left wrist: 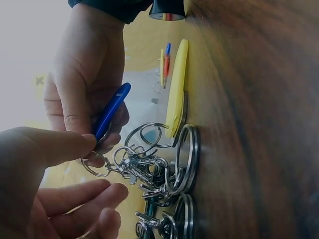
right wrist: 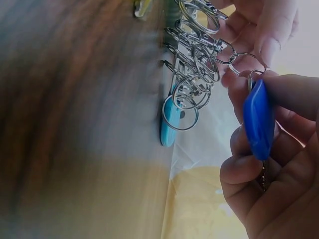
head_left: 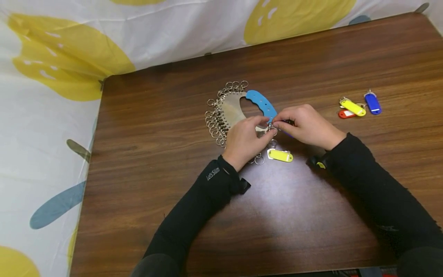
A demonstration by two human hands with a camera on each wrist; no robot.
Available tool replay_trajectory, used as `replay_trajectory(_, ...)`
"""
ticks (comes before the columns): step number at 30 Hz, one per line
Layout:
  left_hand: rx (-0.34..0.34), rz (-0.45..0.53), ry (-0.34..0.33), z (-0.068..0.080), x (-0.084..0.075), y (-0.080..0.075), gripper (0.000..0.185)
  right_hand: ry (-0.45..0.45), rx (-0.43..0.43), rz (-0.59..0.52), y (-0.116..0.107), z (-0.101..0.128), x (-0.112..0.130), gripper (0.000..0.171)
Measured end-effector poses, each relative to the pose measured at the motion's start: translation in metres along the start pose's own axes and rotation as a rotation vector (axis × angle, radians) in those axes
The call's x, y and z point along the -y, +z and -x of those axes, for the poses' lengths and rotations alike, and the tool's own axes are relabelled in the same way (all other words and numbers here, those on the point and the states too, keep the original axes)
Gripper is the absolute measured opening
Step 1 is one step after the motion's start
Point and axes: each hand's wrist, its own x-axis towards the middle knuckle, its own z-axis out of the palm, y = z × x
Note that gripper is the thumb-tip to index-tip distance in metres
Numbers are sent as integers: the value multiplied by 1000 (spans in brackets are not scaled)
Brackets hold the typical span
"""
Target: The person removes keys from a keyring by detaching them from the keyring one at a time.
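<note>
A blue key tag [right wrist: 259, 119] with a small ring at its end is pinched in the right hand [head_left: 306, 125]. Behind the tag, a toothed metal edge like a key's shows between the fingers. The left hand [head_left: 245, 138] holds a split ring [left wrist: 94, 167] between thumb and fingers, right by the tag's ring. That split ring hangs from a small clasp on a metal key holder [head_left: 232, 109] with a light blue grip [head_left: 261, 102]. Several clasps and rings line the holder's curved edge. Beside the hands, a yellow key tag [head_left: 280, 155] lies on the table.
To the right on the brown table [head_left: 155, 134] lie another yellow tag [head_left: 353, 107], a red tag [head_left: 346, 114] partly under it, and a second blue tag [head_left: 372, 103]. A patterned white cloth [head_left: 180, 34] hangs along the back and left edges.
</note>
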Motion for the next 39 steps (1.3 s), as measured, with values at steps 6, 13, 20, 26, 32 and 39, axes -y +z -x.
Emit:
replay_trajectory(6,14,-5,-28,-1,0,0,35,-24,-11,3,0,0,-1,11)
replay_trajectory(13,-22,-4,15,-1,1,-1,31,-38,-1,-14,0,0,-1,11)
replay_trajectory(20,-41,9,50,0,2,-1,29,-45,1,-21,0,0,-1,11)
replay_trajectory(26,-43,9,23,0,1,0,35,-40,1,-8,1,0,-3,11)
replay_trajectory(32,-14,-9,-20,0,2,1,35,-60,-11,-13,2,1,-3,11)
replay_trajectory(39,-34,-16,4,0,1,0,32,-69,-1,-23,2,1,-2,10)
